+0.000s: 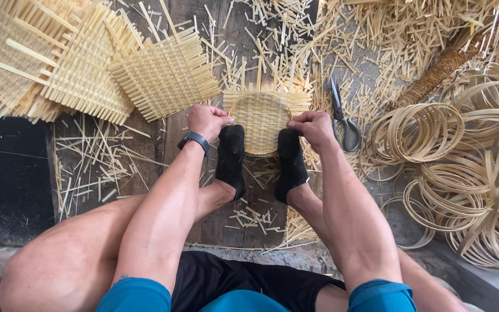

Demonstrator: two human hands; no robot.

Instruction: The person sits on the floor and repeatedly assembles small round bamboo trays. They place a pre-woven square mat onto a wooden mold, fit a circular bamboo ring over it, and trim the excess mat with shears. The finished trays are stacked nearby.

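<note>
Bamboo offcuts litter the dark plank floor (145,150) from edge to edge. At its centre lies a round woven mat (261,121) with a hoop rim, pinned at its near edge under both feet in black socks (230,159). The left hand (206,120) is closed on the mat's left rim; the right hand (313,128) pinches the right rim between thumb and fingers. Both grips are tight on the rim, with nothing else held. Scissors (342,118) lie just beside the right hand. Square woven panels (166,78) sit toward the far left corner, and coiled bamboo hoops (469,173) are heaped along the right edge. Judgement: the mat is light, springy and liable to splinter; the stiff hoop rim is the sound place to grasp.
</note>
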